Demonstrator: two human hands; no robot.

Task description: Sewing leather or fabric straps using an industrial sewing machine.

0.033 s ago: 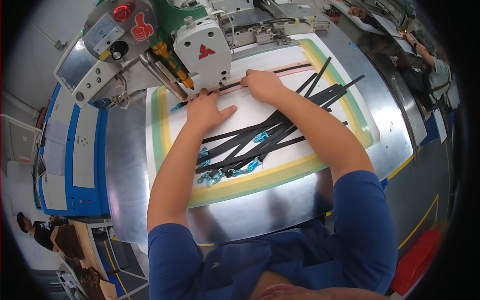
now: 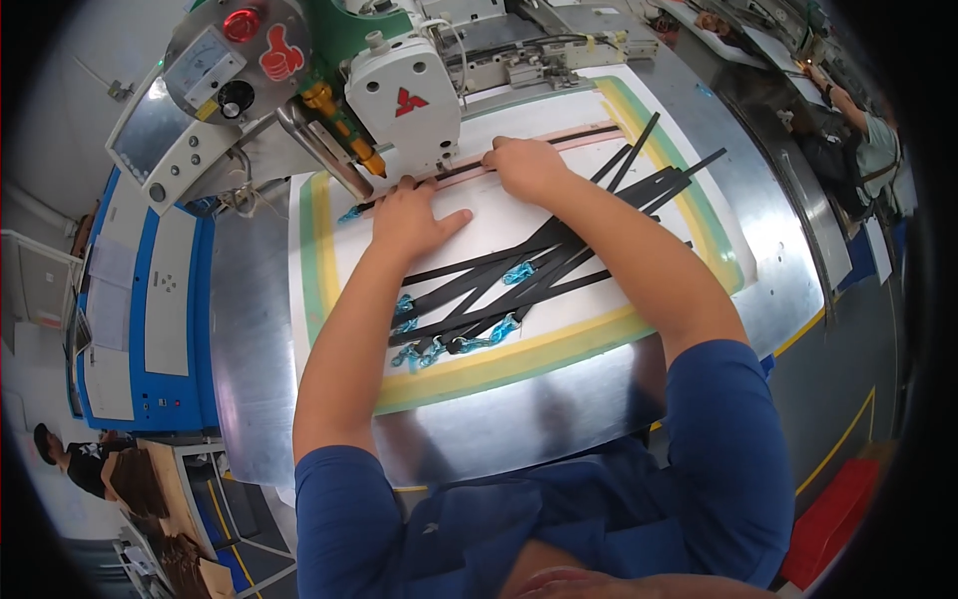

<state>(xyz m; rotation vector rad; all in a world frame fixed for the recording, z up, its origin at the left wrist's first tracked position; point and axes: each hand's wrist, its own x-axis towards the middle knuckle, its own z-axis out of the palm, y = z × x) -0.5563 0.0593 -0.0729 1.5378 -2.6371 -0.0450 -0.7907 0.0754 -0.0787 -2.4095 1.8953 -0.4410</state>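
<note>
A long black strap lies along a pinkish guide strip on the white board, below the white sewing machine head. My left hand rests over the strap's left part, thumb spread away and fingertips pressing beside the machine. To the right of the machine head, my right hand has its fingers curled down on the strap; the fingertips are partly hidden. A blue-wrapped end sticks out at the strap's left. Nearer me, several black straps lie crossed in a pile, with blue-wrapped metal clips.
Yellow and green tape edges the board on a metal table. At upper left are a control panel and an orange-gold pointed device. A blue cabinet stands left. Other people work at far right and lower left.
</note>
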